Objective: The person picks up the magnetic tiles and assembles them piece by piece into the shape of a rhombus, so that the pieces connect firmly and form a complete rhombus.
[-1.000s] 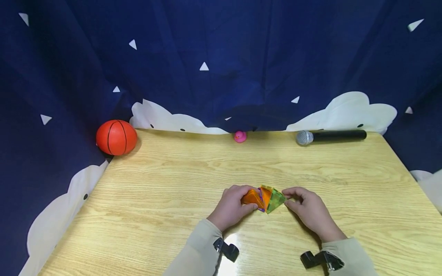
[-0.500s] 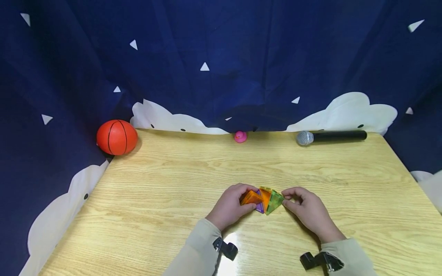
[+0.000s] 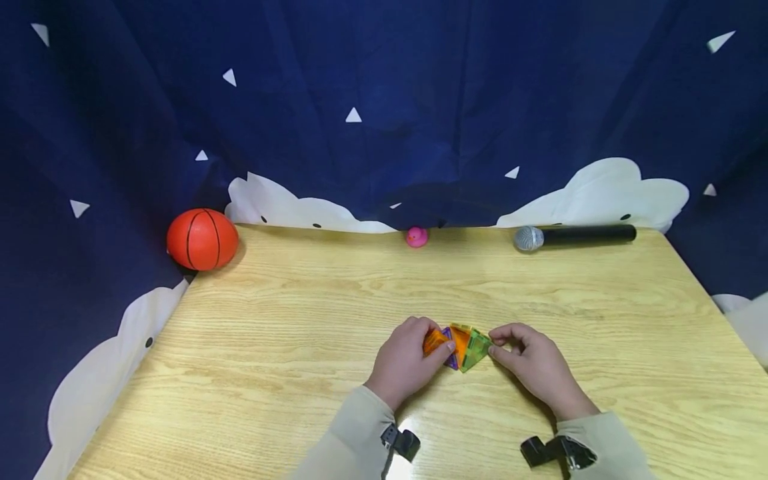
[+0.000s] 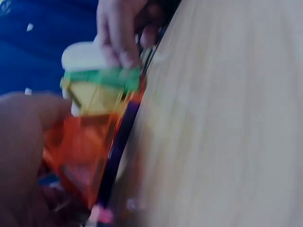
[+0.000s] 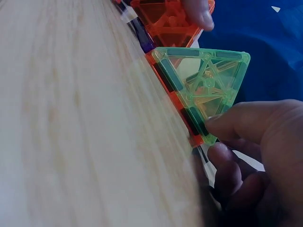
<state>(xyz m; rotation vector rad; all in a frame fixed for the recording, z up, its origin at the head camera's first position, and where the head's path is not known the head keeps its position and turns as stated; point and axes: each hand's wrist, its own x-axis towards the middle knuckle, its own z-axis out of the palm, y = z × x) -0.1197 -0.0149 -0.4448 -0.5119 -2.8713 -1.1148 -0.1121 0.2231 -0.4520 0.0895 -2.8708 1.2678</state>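
Several translucent magnetic tiles stand joined in a row on the wooden table. My left hand (image 3: 403, 363) grips the orange magnetic tile (image 4: 83, 146) at the row's left end, thumb on the near side and fingers behind. Beneath that tile runs a purple tile (image 3: 451, 359), seen as a dark edge along the table in the left wrist view. A second orange tile (image 3: 460, 339) lies in the middle. At the right end, a green triangular magnetic tile (image 5: 207, 80) leans up, its lower corner pinched by my right hand (image 3: 537, 363). A yellowish tile (image 4: 92, 97) shows behind it.
Along the back of the table (image 3: 288, 287) lie a red toy basketball (image 3: 203, 239), a small pink rubber duck (image 3: 417, 237) and a black microphone (image 3: 585, 235). A dark blue curtain (image 3: 408, 100) hangs behind and at both sides.
My left thumb has slid right and up across the orange tile, and the left wrist has shifted slightly right. My right hand stays nearly still at the green tile.
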